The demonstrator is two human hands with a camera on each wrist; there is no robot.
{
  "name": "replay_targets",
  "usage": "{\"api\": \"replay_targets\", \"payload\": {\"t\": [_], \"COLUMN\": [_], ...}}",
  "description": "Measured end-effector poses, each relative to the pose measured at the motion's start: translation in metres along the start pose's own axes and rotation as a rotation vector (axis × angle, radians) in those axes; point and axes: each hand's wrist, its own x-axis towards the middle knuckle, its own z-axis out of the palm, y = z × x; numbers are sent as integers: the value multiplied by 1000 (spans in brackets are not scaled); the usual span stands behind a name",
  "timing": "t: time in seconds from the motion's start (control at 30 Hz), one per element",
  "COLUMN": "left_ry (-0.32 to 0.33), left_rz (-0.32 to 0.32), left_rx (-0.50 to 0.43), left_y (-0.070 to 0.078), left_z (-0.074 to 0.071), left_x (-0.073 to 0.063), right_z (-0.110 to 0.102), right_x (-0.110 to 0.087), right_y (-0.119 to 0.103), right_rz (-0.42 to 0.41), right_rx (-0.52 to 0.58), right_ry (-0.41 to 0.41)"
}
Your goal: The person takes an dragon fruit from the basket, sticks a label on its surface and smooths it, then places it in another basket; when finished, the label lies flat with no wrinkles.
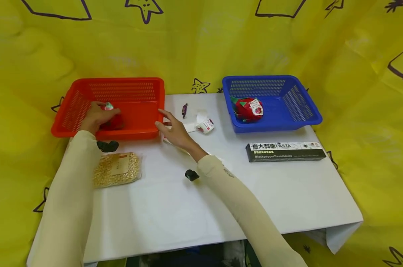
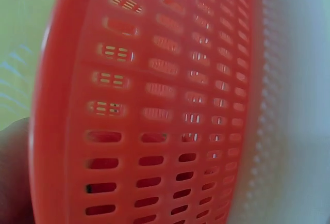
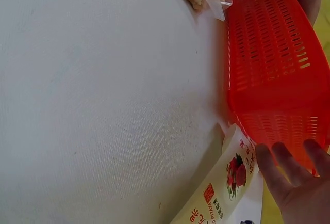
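In the head view my left hand (image 1: 95,115) reaches into the red basket (image 1: 136,107), thumb and fingers around a red, rounded item (image 1: 114,122) with a pale label at its top. Much of that item is hidden by the hand and the basket wall. My right hand (image 1: 177,131) is at the basket's right end, its spread fingers touching the rim. In the right wrist view that hand's fingers (image 3: 289,164) are fairly straight, above a white printed sheet (image 3: 224,182) with a red fruit picture. The left wrist view shows mostly the basket's slotted wall (image 2: 165,105).
A blue basket (image 1: 288,124) at the back right holds a red and green item (image 1: 246,110) with a white label. A dark pasta box (image 1: 286,152), a bag of pale kernels (image 1: 118,170), a small wrapped candy (image 1: 184,110) and a white printed packet (image 1: 205,126) lie on the white table.
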Motion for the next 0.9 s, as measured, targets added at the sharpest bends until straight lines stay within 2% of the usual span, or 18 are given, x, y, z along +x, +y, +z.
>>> {"api": "replay_targets", "payload": {"t": [0.17, 0.33, 0.5, 0.7, 0.9], "left_ry": [-4, 8, 22, 20, 13], "left_rz": [13, 14, 74, 169, 287], "left_rx": [18, 8, -15, -76, -186], "left_y": [8, 13, 24, 38, 40], "left_z": [7, -1, -6, 1, 27], "left_x": [-1, -9, -23, -57, -101], "right_z": [-7, -5, -2, -5, -11], "right_x": [-3, -1, 0, -3, -5], "right_y": [2, 1, -1, -2, 2], "right_rz": [-4, -1, -1, -28, -30], "right_rx": [-21, -27, -55, -54, -53], "right_ry": [15, -9, -20, -25, -30]}}
